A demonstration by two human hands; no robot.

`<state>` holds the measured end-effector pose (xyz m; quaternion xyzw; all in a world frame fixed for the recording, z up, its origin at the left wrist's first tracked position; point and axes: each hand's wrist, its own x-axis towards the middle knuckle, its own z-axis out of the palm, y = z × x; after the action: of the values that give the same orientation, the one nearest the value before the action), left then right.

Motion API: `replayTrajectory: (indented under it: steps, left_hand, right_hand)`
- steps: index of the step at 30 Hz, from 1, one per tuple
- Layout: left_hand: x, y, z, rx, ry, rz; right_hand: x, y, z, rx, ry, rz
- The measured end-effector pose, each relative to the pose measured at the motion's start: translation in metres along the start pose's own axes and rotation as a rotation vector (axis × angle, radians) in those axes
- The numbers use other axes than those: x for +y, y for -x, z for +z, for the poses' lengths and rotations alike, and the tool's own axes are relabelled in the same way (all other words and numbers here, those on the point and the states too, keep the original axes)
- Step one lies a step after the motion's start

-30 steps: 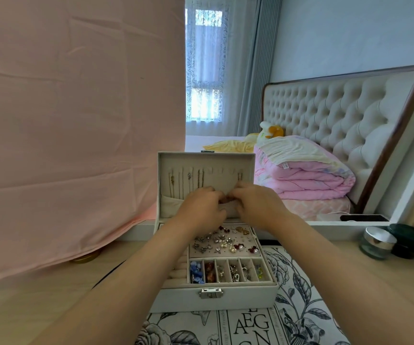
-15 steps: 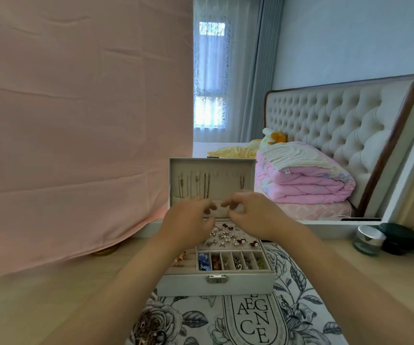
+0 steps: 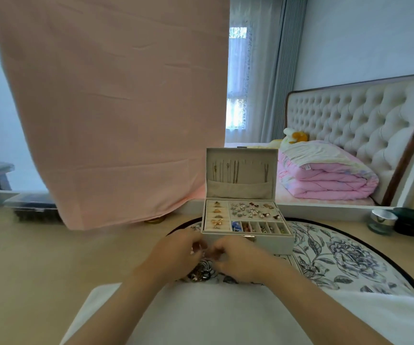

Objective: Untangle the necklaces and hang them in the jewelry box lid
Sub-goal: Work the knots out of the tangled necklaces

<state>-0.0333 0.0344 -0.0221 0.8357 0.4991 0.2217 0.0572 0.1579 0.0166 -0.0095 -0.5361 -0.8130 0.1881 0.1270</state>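
Bedroom, with a light wood counter (image 3: 39,257) up front and a floral mat (image 3: 338,257) on it. A pink cloth (image 3: 116,108) hangs over the left and drapes onto the counter. Behind are a tufted headboard (image 3: 350,120) and a folded pink quilt (image 3: 325,180).

We have the box (image 3: 270,245) on the mat with its lid (image 3: 250,168) upright. Several chains (image 3: 228,171) hang in the lid's left half and one more (image 3: 266,170) at the right, all running into the pocket below. The tray holds rings (image 3: 216,216) in the left column and earrings (image 3: 253,211) on the right, with small divided slots along the front.

The tangle (image 3: 199,272) of necklaces lies on the mat, just in front of the box's left corner. Both hands are low over it. The left grip (image 3: 173,257) and right grip (image 3: 240,261) have curled fingers, and their tips nearly meet right above the pile. With the motion blur we cannot tell whether either one is pinching a chain or only touching it.

A silver-lidded jar (image 3: 381,221) and a dark jar (image 3: 410,221) stand at the counter's far right, well apart from the box. White fabric (image 3: 213,314) fills the bottom edge under our forearms.
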Motion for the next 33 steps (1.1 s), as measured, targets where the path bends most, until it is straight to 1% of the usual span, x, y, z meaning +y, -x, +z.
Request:
replayTrajectory:
  steps: [3,5,7,10,16,20,24,27,30,33]
  left_hand:
    - [-0.016,0.014,0.008,0.009,-0.004,0.001]
    - [-0.023,0.02,0.012,0.003,0.004,0.011]
    - [-0.026,0.023,0.015,-0.039,0.019,0.03]
    - [-0.025,0.022,0.018,-0.067,0.019,0.061]
    - [-0.003,0.01,0.02,-0.14,-0.016,0.148]
    - [0.025,-0.005,0.024,-0.116,-0.067,0.205]
    - [0.045,-0.016,0.036,-0.053,-0.114,0.234]
    - [0.044,-0.017,0.048,-0.02,-0.078,0.234]
    - [0.038,-0.015,0.052,-0.003,0.005,0.213]
    - [0.029,-0.016,0.045,-0.061,-0.012,0.213]
  right_hand:
    - [-0.008,0.001,0.022,0.093,-0.002,-0.002]
    - [-0.012,0.002,0.03,0.124,0.053,0.003]
    - [-0.013,0.004,0.032,0.128,0.091,-0.003]
    - [-0.008,0.009,0.025,0.105,0.063,0.008]
    - [0.025,0.026,0.004,0.122,0.146,0.128]
    - [0.045,0.037,-0.007,0.124,0.171,0.193]
    - [0.061,0.046,-0.011,0.137,0.134,0.19]
    - [0.071,0.048,-0.013,0.125,0.129,0.183]
    - [0.075,0.048,-0.012,0.147,0.186,0.167]
    - [0.07,0.046,-0.007,0.204,0.24,0.121]
